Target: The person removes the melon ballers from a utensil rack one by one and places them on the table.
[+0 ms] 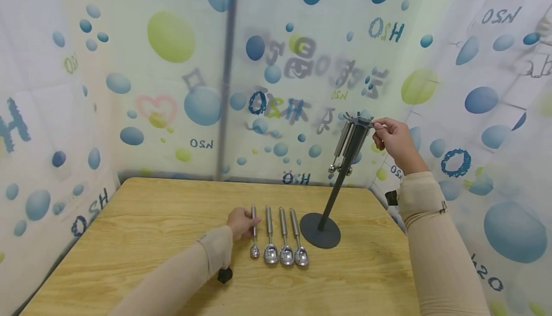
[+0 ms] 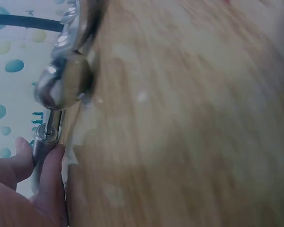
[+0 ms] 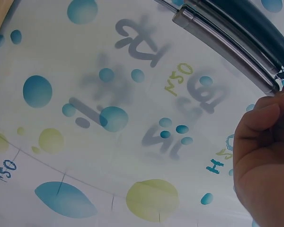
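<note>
My left hand (image 1: 240, 222) pinches the handle of a small-headed scoop (image 1: 254, 251) at the left end of a row on the table. Beside it, handles pointing away from me, lie three larger metal scoops (image 1: 286, 256). In the left wrist view, thumb and fingers close around the steel handle (image 2: 43, 146), with rounded metal heads beyond. My right hand (image 1: 396, 143) pinches the hooked top of a dark grey stand (image 1: 335, 191). Several small scoops (image 1: 342, 138) hang from that top by their handles, heads down. The right wrist view shows hanging handles (image 3: 227, 49) above the fingertips.
The stand's round base (image 1: 310, 232) sits just right of the scoop row. Wood-grain table (image 1: 172, 205) extends beneath everything. Patterned curtains (image 1: 276, 66) enclose the back and both sides, close to the right forearm.
</note>
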Demonstrator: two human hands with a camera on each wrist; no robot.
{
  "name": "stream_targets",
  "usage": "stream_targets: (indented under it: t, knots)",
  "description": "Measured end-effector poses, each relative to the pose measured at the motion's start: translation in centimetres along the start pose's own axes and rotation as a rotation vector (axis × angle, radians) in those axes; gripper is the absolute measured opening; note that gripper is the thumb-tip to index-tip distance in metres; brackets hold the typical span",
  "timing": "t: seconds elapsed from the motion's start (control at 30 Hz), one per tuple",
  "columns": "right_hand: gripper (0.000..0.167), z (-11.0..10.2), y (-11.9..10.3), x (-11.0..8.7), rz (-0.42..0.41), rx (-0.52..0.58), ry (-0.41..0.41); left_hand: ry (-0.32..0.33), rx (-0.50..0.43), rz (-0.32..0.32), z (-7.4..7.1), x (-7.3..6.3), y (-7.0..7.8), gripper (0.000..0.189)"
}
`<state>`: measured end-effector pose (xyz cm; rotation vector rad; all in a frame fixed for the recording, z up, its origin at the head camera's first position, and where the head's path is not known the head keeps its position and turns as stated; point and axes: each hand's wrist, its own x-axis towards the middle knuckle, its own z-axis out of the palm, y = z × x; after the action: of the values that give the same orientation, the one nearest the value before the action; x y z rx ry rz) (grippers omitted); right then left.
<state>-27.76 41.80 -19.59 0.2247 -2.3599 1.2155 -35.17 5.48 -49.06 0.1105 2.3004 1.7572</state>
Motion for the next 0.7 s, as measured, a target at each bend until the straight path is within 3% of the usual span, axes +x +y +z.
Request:
stream_targets:
  t: [0.2, 0.33, 0.7]
  knots:
    - [0.021, 0.21, 0.01, -0.09, -0.004, 0.013, 0.013, 0.074, 0.213, 0.076, 0.23, 0.13, -0.49, 0.024]
    - [0.024, 0.27, 0.03, -0.19, 0.006, 0.003, 0.015, 0.081, 0.3, 0.097, 0.35, 0.19, -0.63, 0.024]
    - [0.024, 0.28, -0.05, -0.23, 0.015, 0.008, 0.016, 0.014, 0.317, 0.075, 0.02, 0.78, -0.65, 0.019]
